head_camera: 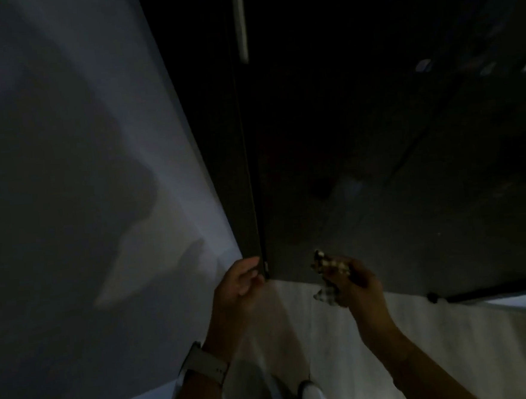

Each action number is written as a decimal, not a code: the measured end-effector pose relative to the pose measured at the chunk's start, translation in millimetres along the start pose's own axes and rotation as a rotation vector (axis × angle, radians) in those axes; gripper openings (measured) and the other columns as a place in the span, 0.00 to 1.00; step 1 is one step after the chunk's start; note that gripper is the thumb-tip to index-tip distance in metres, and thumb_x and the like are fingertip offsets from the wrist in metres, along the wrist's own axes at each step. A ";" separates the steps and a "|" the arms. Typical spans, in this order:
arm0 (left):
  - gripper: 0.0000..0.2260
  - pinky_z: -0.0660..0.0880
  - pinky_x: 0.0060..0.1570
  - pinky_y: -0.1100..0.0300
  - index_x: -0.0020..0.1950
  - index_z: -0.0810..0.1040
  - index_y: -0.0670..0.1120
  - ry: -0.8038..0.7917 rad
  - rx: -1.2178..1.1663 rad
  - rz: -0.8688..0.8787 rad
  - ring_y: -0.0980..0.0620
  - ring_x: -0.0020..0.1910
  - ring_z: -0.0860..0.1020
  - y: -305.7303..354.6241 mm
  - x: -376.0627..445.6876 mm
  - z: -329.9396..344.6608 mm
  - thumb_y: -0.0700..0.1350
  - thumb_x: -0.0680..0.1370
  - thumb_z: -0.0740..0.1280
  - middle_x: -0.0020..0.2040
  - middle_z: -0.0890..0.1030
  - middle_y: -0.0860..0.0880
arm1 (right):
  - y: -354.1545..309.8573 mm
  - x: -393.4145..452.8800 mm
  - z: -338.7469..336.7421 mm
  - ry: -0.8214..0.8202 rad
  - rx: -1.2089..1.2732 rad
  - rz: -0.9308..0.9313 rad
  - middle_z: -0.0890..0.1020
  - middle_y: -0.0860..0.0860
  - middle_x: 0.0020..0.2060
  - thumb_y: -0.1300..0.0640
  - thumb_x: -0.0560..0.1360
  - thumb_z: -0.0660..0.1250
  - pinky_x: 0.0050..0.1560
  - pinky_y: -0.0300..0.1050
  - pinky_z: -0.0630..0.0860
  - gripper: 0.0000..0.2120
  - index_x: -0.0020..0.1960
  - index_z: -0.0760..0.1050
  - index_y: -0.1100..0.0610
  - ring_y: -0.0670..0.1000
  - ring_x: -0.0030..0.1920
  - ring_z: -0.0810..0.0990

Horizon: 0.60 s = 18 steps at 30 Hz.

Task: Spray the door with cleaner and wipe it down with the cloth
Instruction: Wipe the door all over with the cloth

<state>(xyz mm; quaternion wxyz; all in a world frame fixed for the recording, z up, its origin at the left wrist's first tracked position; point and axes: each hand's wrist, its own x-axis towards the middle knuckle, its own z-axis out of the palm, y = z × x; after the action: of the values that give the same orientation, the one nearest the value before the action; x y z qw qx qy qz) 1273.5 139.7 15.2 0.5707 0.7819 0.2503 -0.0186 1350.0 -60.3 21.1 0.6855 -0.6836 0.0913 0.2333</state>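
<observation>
The scene was dim. The dark door [377, 160] filled the centre and right of the frame, its lower edge running from the lower centre toward the right. The left hand [235, 290] reached to the door's bottom corner at lower centre, fingers loosely curled near the edge; whether they touched it could not be told, and its grip held nothing. The right hand [356, 281], just right of it, held a bunched patterned cloth [329, 271] in a closed grip against the door's lower edge. A pale wall [81, 149] covered the left side. A watch [204, 364] sat on the left wrist, a white shoe [309, 392] below on the pale floor [421, 344].
</observation>
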 end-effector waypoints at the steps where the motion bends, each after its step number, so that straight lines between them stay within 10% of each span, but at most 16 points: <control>1: 0.12 0.68 0.56 0.72 0.60 0.74 0.56 0.033 -0.033 0.030 0.58 0.60 0.74 28.1 -10.2 -4.3 0.49 0.78 0.68 0.57 0.75 0.61 | -27.5 -16.4 -2.6 0.005 -0.019 -0.061 0.85 0.53 0.42 0.64 0.78 0.65 0.35 0.42 0.80 0.08 0.54 0.79 0.54 0.55 0.39 0.84; 7: 0.19 0.63 0.70 0.64 0.56 0.71 0.67 0.135 0.093 0.513 0.65 0.68 0.66 182.9 -48.7 -33.1 0.43 0.78 0.68 0.66 0.68 0.66 | -180.5 -99.7 -16.6 0.122 -0.126 -0.557 0.85 0.52 0.47 0.70 0.72 0.69 0.36 0.38 0.80 0.14 0.54 0.80 0.57 0.46 0.43 0.84; 18: 0.17 0.62 0.68 0.66 0.63 0.72 0.62 0.290 0.257 1.201 0.66 0.70 0.63 445.5 -76.1 -137.1 0.43 0.78 0.65 0.68 0.65 0.68 | -421.4 -181.4 -16.9 0.381 -0.416 -1.383 0.78 0.40 0.55 0.67 0.71 0.74 0.56 0.33 0.74 0.22 0.61 0.77 0.49 0.42 0.57 0.78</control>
<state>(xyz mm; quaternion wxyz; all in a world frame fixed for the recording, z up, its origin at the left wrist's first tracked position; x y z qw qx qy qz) 1355.7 135.7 480.3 0.3433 0.8430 -0.1616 0.3813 1382.0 -93.9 477.9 0.5046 -0.7292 -0.2885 -0.3610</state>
